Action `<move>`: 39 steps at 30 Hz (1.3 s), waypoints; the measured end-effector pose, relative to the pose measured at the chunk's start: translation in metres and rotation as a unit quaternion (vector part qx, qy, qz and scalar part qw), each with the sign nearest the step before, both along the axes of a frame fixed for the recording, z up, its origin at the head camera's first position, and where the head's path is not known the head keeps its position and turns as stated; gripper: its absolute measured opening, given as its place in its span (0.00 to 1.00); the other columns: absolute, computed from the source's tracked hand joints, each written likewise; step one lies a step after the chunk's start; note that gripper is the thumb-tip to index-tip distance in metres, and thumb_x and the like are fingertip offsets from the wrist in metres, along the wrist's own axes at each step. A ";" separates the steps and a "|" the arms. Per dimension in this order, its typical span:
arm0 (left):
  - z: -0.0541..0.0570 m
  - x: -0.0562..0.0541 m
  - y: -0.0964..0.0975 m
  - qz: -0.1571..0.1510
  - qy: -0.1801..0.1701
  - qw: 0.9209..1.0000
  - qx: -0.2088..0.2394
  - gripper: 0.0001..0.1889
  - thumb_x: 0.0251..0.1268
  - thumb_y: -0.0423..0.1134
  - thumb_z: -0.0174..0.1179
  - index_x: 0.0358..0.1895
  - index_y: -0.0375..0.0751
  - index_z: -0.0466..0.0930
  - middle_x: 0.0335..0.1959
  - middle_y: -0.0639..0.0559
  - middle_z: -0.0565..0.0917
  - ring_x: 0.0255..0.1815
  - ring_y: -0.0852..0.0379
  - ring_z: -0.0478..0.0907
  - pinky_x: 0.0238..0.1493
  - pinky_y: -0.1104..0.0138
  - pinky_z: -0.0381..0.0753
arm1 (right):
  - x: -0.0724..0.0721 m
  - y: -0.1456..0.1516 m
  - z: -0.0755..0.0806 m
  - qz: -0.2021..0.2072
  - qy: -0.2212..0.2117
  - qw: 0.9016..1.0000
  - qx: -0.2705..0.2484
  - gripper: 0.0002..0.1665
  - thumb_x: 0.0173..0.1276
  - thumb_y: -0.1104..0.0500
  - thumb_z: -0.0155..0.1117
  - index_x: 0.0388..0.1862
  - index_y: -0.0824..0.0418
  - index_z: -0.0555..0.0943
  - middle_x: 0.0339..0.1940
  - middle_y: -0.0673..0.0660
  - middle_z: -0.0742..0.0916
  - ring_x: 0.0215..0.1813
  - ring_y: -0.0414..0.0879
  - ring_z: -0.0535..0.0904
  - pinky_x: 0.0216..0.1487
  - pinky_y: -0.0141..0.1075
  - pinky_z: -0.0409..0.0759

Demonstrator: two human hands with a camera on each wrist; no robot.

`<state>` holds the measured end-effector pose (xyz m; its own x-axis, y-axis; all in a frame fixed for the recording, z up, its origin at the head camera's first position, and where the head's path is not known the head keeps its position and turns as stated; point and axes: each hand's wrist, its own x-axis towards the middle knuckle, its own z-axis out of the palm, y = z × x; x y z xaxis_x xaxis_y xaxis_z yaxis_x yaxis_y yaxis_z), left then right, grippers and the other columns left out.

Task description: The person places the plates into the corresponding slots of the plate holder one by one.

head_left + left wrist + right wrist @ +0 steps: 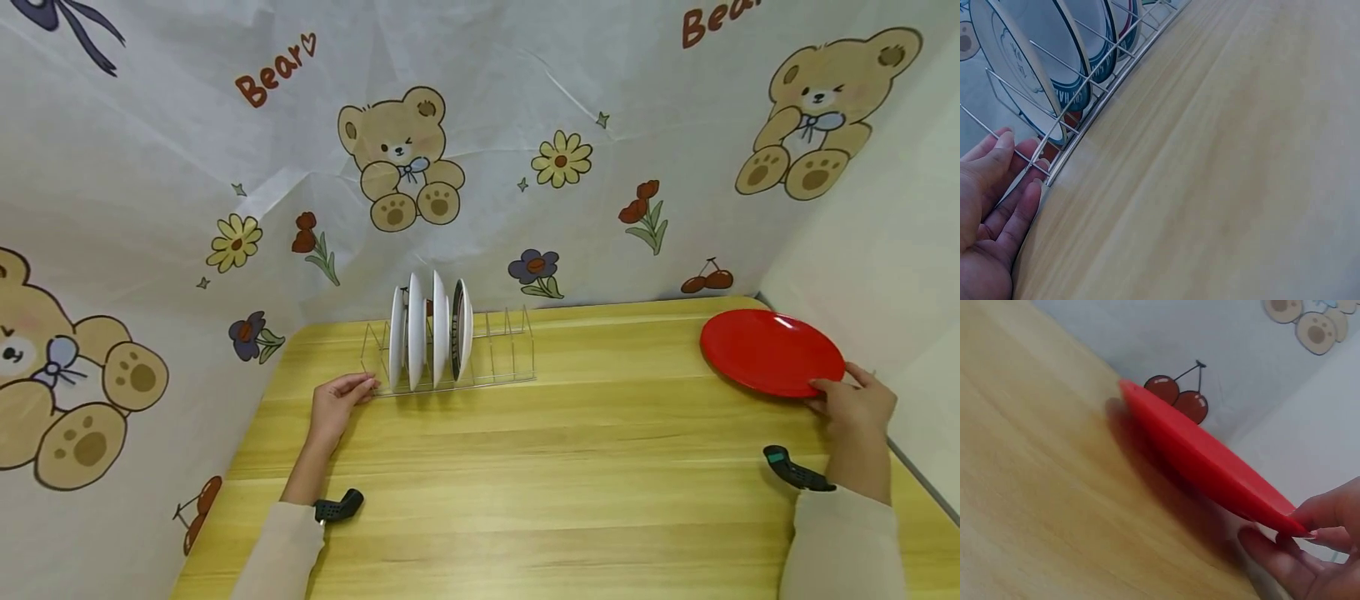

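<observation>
At the right side of the table, my right hand [858,408] pinches the near right rim of a red plate [772,354], thumb on top and fingers beneath. The right wrist view shows the red plate [1210,465] above the tabletop, its shadow below it. My left hand [341,404] holds the left end of a wire dish rack [495,382]; in the left wrist view its thumb and fingers are around the end wires. Several white plates [417,333] stand upright in the rack's left and middle slots, some with dark patterned rims.
A yellow wood-grain table [570,483] lies under everything. Behind and to the left hangs a white cloth [480,83] printed with bears and flowers. A plain white wall [900,275] borders the right side, close to my right hand.
</observation>
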<state>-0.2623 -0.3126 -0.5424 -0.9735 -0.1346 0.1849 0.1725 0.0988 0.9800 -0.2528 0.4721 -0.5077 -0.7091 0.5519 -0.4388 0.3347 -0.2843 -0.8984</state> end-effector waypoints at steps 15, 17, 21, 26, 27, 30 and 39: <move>-0.001 -0.001 0.001 0.000 -0.006 1.000 0.007 0.16 0.69 0.32 0.65 0.53 0.21 0.83 0.44 0.36 0.89 0.41 0.61 0.88 0.42 0.67 0.88 | 0.007 -0.014 0.014 0.098 0.179 0.950 -0.238 0.52 0.71 0.70 0.65 0.79 0.29 0.55 0.42 0.42 0.87 0.38 0.49 0.89 0.44 0.45 0.87; -0.001 -0.001 0.000 0.001 -0.007 1.000 0.007 0.16 0.70 0.32 0.65 0.53 0.21 0.83 0.45 0.34 0.88 0.42 0.61 0.88 0.43 0.67 0.88 | 0.006 -0.016 0.016 0.118 0.197 0.941 -0.249 0.51 0.73 0.70 0.62 0.80 0.29 0.54 0.39 0.44 0.87 0.40 0.51 0.89 0.46 0.46 0.87; -0.001 0.000 0.000 0.001 -0.009 1.000 0.007 0.15 0.70 0.31 0.65 0.53 0.22 0.83 0.47 0.30 0.86 0.42 0.60 0.88 0.43 0.66 0.88 | 0.003 -0.020 0.021 0.156 0.217 0.931 -0.247 0.49 0.76 0.69 0.58 0.80 0.28 0.51 0.54 0.44 0.83 0.43 0.51 0.89 0.47 0.45 0.87; 0.000 0.001 0.001 -0.001 -0.009 1.000 0.006 0.15 0.70 0.31 0.65 0.53 0.22 0.83 0.47 0.30 0.86 0.42 0.60 0.88 0.43 0.65 0.88 | 0.001 -0.031 0.031 0.168 0.236 0.923 -0.254 0.46 0.76 0.69 0.57 0.79 0.29 0.58 0.68 0.41 0.75 0.46 0.52 0.89 0.50 0.43 0.86; 0.000 0.001 0.001 -0.001 -0.010 1.000 0.005 0.16 0.70 0.31 0.65 0.54 0.21 0.83 0.47 0.30 0.86 0.42 0.60 0.88 0.43 0.66 0.88 | 0.000 -0.034 0.034 0.167 0.237 0.923 -0.253 0.45 0.76 0.69 0.58 0.78 0.29 0.60 0.71 0.41 0.71 0.46 0.52 0.89 0.50 0.43 0.86; 0.000 0.001 0.001 -0.002 -0.012 1.000 0.008 0.16 0.70 0.30 0.64 0.54 0.21 0.82 0.47 0.30 0.86 0.42 0.60 0.88 0.43 0.65 0.88 | -0.001 -0.043 0.044 0.169 0.234 0.927 -0.240 0.41 0.75 0.68 0.60 0.76 0.30 0.66 0.69 0.42 0.74 0.45 0.51 0.89 0.49 0.43 0.86; 0.000 0.001 0.001 -0.004 -0.012 1.000 0.004 0.15 0.70 0.30 0.64 0.54 0.21 0.82 0.48 0.29 0.85 0.43 0.59 0.88 0.44 0.64 0.88 | -0.005 -0.073 0.073 0.250 0.279 0.897 -0.235 0.35 0.77 0.72 0.52 0.76 0.44 0.71 0.55 0.46 0.87 0.46 0.53 0.88 0.43 0.46 0.88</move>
